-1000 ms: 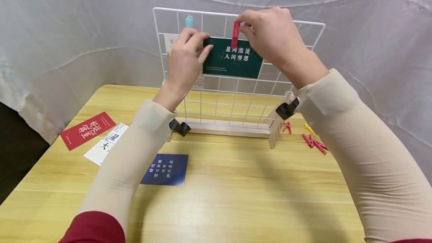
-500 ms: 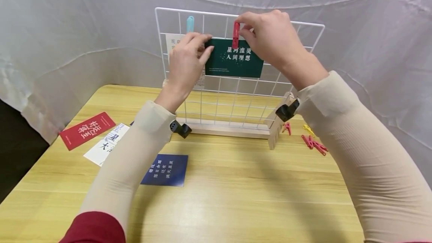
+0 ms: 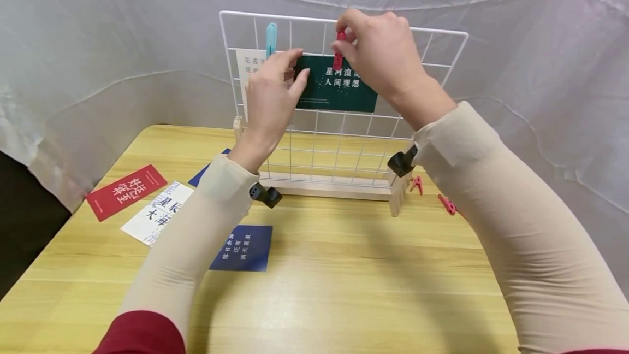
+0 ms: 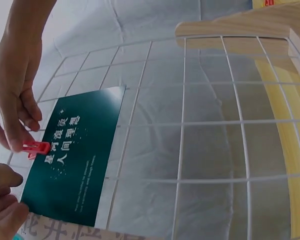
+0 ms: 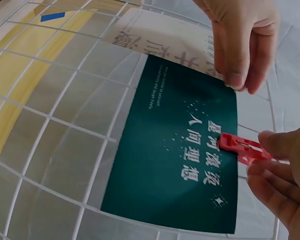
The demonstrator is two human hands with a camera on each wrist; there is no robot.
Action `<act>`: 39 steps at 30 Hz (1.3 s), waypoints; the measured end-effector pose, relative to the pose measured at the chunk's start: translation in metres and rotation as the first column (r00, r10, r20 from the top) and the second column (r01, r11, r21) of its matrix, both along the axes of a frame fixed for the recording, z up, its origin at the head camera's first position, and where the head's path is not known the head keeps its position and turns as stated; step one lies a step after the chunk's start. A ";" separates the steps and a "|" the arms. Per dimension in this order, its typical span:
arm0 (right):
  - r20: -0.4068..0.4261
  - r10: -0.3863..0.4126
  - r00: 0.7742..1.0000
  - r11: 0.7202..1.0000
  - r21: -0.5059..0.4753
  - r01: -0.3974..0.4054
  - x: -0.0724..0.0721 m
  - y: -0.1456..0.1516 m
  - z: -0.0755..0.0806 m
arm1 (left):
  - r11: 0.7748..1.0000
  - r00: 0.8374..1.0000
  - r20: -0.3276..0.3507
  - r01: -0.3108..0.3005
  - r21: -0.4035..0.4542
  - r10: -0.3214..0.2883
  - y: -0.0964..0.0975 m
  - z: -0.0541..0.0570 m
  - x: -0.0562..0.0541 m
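A dark green card (image 3: pixel 339 92) with white lettering lies against the white wire grid rack (image 3: pixel 339 141). My left hand (image 3: pixel 272 92) pinches the card's upper left corner between thumb and fingers. With thumb and fingertips, my right hand (image 3: pixel 383 51) holds a red clothespin (image 3: pixel 338 59), whose jaws sit over the card's top edge. The right wrist view shows the clothespin (image 5: pixel 242 146) between thumb and fingers. To the left, a white card (image 3: pixel 250 72) hangs from a light blue clothespin (image 3: pixel 271 39), partly hidden by the left hand.
On the wooden table lie a red card (image 3: pixel 126 192), a white card (image 3: pixel 157 212), and a blue card (image 3: pixel 245 250); another blue card (image 3: pixel 201 173) is mostly behind the left forearm. Red clothespins (image 3: pixel 447 204) lie right of the rack's wooden base (image 3: pixel 324 186).
The right fingers have shifted lower around the red clothespin, with the thumb now bent beside it. The hands, card and rack appear slightly further left in the head view.
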State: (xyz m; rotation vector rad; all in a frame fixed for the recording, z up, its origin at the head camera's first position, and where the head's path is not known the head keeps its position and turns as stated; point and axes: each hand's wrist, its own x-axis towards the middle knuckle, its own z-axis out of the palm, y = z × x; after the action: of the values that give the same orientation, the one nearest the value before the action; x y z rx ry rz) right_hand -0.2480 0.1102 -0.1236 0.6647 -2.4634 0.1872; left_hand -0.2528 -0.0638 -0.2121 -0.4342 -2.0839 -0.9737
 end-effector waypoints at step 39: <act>-0.051 0.018 0.999 0.979 -0.201 -0.028 0.029 0.034 -0.022 | 0.971 0.982 0.094 0.176 -0.163 -0.162 -0.031 -0.032 0.019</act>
State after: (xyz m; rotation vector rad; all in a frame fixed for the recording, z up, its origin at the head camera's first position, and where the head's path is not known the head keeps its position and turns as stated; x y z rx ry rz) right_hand -0.2194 0.1445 -0.1457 0.6021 -2.3511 0.4193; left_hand -0.2343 -0.0944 -0.2444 -0.6806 -2.2412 -0.9251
